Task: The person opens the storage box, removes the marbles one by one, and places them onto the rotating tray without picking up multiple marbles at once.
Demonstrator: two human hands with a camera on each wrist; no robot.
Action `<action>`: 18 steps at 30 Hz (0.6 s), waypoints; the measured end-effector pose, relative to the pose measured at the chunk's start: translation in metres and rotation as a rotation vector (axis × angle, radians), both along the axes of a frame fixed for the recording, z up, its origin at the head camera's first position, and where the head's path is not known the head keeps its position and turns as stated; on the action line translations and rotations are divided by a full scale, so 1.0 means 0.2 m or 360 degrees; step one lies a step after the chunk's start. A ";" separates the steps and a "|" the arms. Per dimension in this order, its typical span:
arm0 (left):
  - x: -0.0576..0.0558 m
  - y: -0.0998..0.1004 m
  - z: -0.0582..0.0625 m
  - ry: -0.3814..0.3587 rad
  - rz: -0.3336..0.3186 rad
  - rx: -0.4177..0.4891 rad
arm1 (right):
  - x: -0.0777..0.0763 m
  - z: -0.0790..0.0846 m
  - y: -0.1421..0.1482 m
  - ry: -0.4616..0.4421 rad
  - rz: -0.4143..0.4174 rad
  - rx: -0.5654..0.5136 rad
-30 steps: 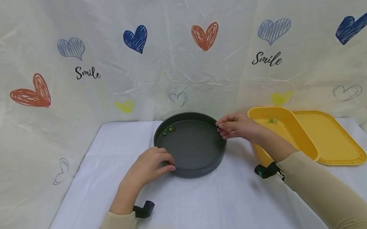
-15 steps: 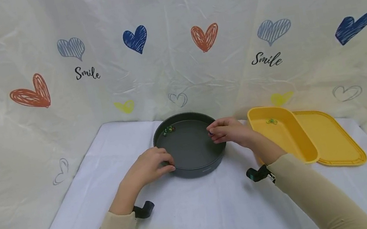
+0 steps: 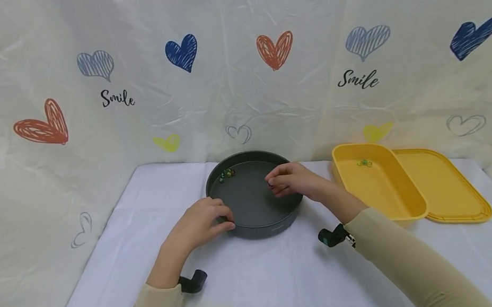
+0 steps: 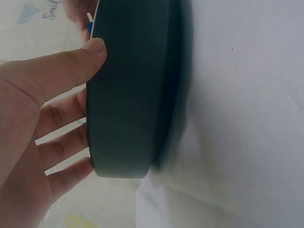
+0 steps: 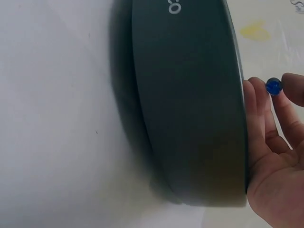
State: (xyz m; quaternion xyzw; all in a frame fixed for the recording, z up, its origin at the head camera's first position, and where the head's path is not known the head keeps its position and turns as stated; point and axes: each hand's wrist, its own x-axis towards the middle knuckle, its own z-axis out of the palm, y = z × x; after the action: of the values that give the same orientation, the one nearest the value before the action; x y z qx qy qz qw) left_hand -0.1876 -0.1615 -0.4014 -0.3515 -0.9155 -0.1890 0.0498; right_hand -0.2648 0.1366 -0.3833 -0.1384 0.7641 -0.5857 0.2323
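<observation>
A round dark grey pan (image 3: 255, 211) stands on the white cloth. My left hand (image 3: 200, 222) holds its near-left rim; in the left wrist view the thumb (image 4: 95, 50) presses the outer wall and the other fingers reach over the edge. Above the pan's right part, my right hand (image 3: 296, 182) pinches a small blue glass marble (image 5: 274, 86) between thumb and fingertips. Several green and coloured marbles (image 3: 227, 175) lie together at the pan's far-left inside edge.
To the right is a deep yellow box (image 3: 389, 190) with a few small greenish marbles (image 3: 364, 162) inside. Its flat yellow lid (image 3: 450, 191) lies beside it. A white sheet with printed hearts (image 3: 275, 50) hangs behind the table.
My right hand has moved left from the pan's right rim to over its inside, carrying the blue marble. The left hand has kept its place on the rim.
</observation>
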 end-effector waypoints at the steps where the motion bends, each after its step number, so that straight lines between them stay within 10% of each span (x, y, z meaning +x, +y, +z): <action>1: 0.00 0.00 0.00 0.0000 0.0000 -0.0002 | 0.00 0.00 -0.01 0.0012 0.0007 0.0008; 18: 0.01 0.00 0.02 -0.0032 0.0011 -0.0008 | 0.03 -0.06 -0.18 0.0046 -0.0015 0.0201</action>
State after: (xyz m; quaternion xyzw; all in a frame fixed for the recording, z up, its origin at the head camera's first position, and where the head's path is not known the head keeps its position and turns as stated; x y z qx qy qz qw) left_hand -0.1857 -0.1612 -0.3977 -0.3466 -0.9177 -0.1900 0.0403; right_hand -0.2587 0.1000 -0.3947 -0.1285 0.8034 -0.5354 0.2267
